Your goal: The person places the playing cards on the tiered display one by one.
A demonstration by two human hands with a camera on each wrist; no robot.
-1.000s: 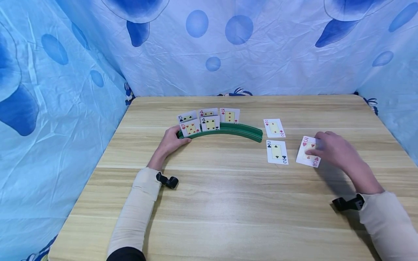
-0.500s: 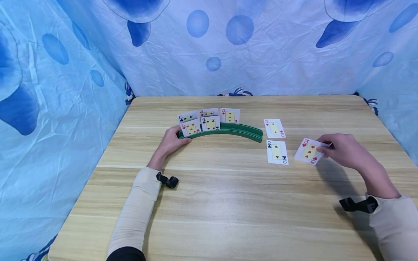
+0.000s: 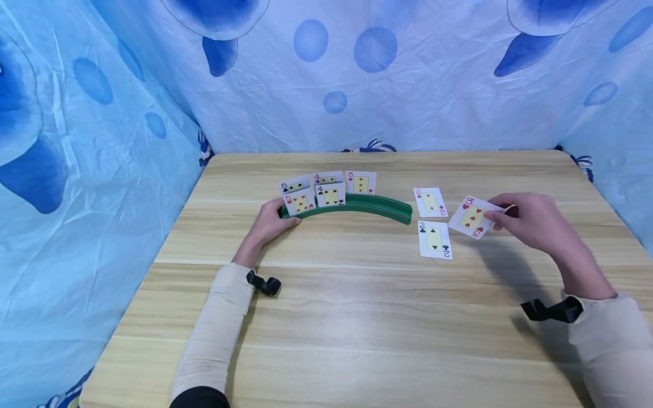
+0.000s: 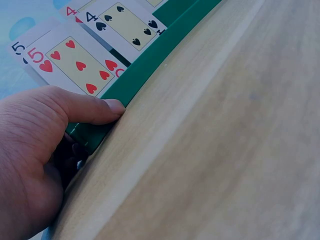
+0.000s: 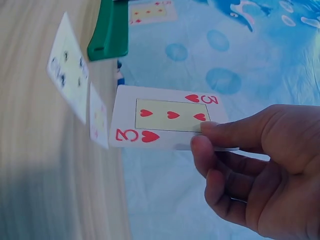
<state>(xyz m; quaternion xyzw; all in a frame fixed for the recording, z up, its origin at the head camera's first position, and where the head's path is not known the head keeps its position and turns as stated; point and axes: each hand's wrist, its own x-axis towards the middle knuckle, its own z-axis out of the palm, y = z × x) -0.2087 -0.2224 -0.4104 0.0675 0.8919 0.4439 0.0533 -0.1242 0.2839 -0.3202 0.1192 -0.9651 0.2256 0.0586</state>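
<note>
In the head view my left hand grips the left end of a curved green card holder, thumb along its front. In its slots stand the five of hearts, five of spades, four of spades, four of diamonds and three of diamonds. Off to the right, my right hand pinches the three of hearts by one end, between thumb and fingers. The held card hangs over the table, face visible, tilted, its left corner close to two cards lying there.
The two of diamonds lies face up right of the holder, with the two of clubs just in front of it. All rest on a wooden table. A blue patterned curtain rises behind and at the sides.
My right hand has lifted the three of hearts off the table and carried it back and left, towards the two loose cards. The left hand has stayed on the card holder.
</note>
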